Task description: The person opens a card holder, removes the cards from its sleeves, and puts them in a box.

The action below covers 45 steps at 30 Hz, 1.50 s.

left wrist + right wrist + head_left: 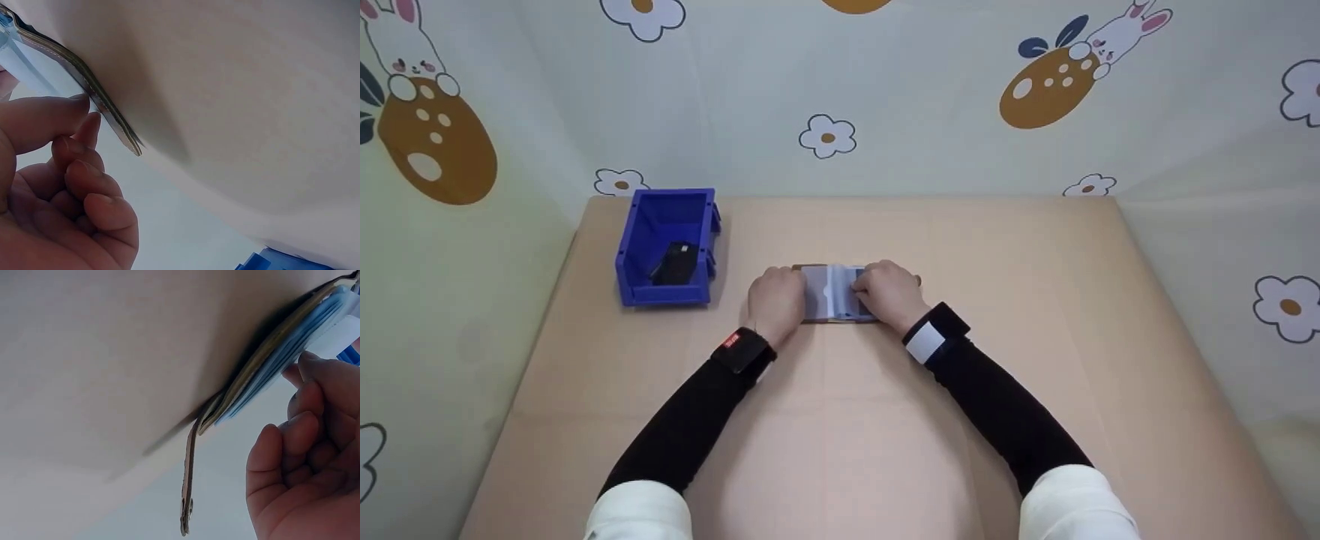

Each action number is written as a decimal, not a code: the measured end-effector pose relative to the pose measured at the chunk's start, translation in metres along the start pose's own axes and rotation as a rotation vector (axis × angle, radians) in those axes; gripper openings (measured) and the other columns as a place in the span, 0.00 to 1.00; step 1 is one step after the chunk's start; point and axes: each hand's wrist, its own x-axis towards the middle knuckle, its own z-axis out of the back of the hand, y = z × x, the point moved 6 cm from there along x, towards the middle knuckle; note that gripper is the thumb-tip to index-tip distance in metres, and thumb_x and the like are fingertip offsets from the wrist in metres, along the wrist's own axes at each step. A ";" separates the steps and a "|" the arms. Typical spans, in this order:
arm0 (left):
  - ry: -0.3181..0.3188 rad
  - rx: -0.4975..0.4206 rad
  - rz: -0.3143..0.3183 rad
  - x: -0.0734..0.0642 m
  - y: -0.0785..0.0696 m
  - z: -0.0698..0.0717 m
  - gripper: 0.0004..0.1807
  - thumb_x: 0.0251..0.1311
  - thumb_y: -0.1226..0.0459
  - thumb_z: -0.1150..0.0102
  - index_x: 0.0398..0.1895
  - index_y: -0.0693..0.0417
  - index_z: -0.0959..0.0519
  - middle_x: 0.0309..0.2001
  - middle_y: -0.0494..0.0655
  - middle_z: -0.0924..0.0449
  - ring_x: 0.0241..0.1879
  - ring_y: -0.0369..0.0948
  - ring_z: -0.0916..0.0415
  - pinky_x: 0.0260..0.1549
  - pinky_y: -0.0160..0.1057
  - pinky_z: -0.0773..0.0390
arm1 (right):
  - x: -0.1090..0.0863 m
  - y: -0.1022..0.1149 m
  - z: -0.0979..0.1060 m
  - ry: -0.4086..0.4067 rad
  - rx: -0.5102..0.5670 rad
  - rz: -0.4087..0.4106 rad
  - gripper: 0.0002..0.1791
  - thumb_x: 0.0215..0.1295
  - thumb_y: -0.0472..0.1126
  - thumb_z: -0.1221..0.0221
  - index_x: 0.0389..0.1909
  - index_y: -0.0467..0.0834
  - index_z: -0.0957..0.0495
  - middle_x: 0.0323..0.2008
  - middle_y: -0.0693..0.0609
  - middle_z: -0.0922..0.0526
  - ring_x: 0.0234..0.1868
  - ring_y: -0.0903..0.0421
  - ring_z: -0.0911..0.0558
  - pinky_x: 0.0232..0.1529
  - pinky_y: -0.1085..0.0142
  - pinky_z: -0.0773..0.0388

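A brown card holder (816, 294) lies spread on the table, its clear plastic sleeves (842, 292) showing in the middle. At its left side is my left hand (777, 300), fingers curled; in the left wrist view the thumb and forefinger (70, 115) meet at the inner face of the cover (104, 104). My right hand (891, 292) is over the right half and pinches a sleeve between thumb and forefinger. Several bluish sleeves (281, 363) fan out in the right wrist view, beside a strap with a metal snap (188, 489). The pinched edge is partly hidden by the fingers.
A blue plastic bin (664, 296) stands at the back left of the table (997, 247), with a black object (676, 264) in it. Patterned cloth walls (750, 97) border the table at the back and sides.
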 end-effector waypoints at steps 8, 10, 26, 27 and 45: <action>-0.010 -0.007 -0.003 -0.001 0.001 0.001 0.06 0.54 0.77 0.45 0.28 0.65 0.18 0.29 0.60 0.19 0.32 0.56 0.22 0.29 0.54 0.22 | 0.002 0.005 0.000 0.015 0.001 0.022 0.05 0.58 0.33 0.34 0.27 0.44 0.12 0.30 0.46 0.15 0.35 0.47 0.18 0.38 0.54 0.22; -0.010 -0.010 -0.003 -0.001 0.001 0.000 0.07 0.55 0.77 0.46 0.28 0.65 0.18 0.30 0.60 0.19 0.32 0.56 0.22 0.29 0.54 0.22 | 0.002 0.004 0.000 0.015 0.003 0.021 0.04 0.58 0.33 0.34 0.29 0.44 0.11 0.31 0.45 0.15 0.36 0.47 0.18 0.39 0.54 0.22; 0.033 -0.005 0.008 0.000 -0.002 0.004 0.04 0.56 0.73 0.43 0.28 0.64 0.19 0.31 0.60 0.19 0.34 0.56 0.22 0.32 0.54 0.22 | 0.001 0.000 -0.001 0.031 0.031 -0.060 0.09 0.59 0.35 0.32 0.40 0.44 0.11 0.39 0.46 0.13 0.43 0.47 0.16 0.45 0.56 0.21; 0.030 -0.009 0.003 0.000 -0.003 0.005 0.04 0.56 0.73 0.43 0.27 0.64 0.19 0.31 0.60 0.19 0.34 0.56 0.22 0.32 0.54 0.22 | 0.001 0.000 -0.001 0.030 0.034 -0.062 0.09 0.59 0.35 0.32 0.40 0.44 0.11 0.39 0.46 0.13 0.43 0.47 0.16 0.45 0.56 0.21; -0.017 -0.071 -0.227 -0.008 -0.048 0.011 0.08 0.54 0.66 0.32 0.25 0.58 0.22 0.27 0.50 0.23 0.32 0.49 0.23 0.31 0.49 0.25 | 0.000 -0.002 -0.001 0.001 0.049 -0.062 0.07 0.57 0.34 0.32 0.36 0.46 0.10 0.34 0.47 0.14 0.38 0.48 0.17 0.39 0.55 0.21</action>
